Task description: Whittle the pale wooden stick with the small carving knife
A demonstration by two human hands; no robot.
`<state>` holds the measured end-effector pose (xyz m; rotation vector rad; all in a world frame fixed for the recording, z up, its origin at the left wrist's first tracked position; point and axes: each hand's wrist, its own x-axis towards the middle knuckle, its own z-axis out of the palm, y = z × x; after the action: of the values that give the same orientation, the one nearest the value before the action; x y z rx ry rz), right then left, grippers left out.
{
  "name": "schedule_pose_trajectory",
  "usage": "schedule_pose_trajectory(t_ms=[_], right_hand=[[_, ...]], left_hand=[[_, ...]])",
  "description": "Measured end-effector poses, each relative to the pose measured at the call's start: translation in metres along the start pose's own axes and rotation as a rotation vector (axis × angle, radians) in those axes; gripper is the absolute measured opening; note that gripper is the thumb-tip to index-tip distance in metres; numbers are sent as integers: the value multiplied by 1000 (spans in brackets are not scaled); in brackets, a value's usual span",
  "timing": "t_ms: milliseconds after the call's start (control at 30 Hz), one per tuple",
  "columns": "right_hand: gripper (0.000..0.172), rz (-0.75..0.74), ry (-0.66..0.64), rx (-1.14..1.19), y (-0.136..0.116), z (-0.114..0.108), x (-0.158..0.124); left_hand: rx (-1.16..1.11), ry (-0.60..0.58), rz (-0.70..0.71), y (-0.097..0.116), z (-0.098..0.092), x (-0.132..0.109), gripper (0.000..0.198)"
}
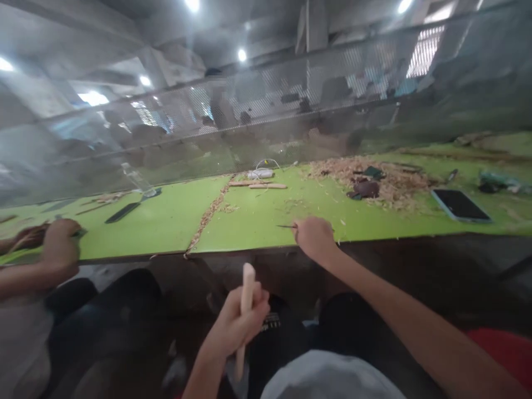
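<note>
My left hand point(239, 321) is closed around a pale wooden stick point(246, 299), held upright above my lap below the table edge. My right hand point(313, 237) reaches to the front edge of the green table point(166, 221) with its fingers closed on a thin dark tool point(286, 226) that lies on the surface. Loose wood shavings lie scattered around that hand.
A co-worker's hands point(58, 244) work at the left end of the table. A pile of wood shavings point(374, 177) with dark objects, a phone point(459, 204), wooden sticks point(266, 185), a white cable point(261, 173), a dark knife point(122, 212) and a bottle point(137, 178) sit further back. Wire mesh runs behind the table.
</note>
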<state>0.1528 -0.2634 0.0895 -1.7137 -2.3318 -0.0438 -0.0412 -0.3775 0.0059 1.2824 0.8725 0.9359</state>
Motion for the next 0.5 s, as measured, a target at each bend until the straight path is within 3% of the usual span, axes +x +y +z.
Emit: schedule_pose_trajectory(t_ms=[100, 267, 367, 500], right_hand=[[28, 13, 98, 5, 2, -12, -10], [31, -117, 123, 111, -22, -18, -42], [39, -190, 163, 164, -34, -15, -55], [33, -226, 174, 200, -38, -11, -60]], left_hand=[[-84, 52, 5, 3, 0, 12, 43], [187, 192, 57, -4, 12, 25, 36], [321, 187, 77, -7, 14, 25, 35], [374, 179, 100, -3, 14, 23, 31]])
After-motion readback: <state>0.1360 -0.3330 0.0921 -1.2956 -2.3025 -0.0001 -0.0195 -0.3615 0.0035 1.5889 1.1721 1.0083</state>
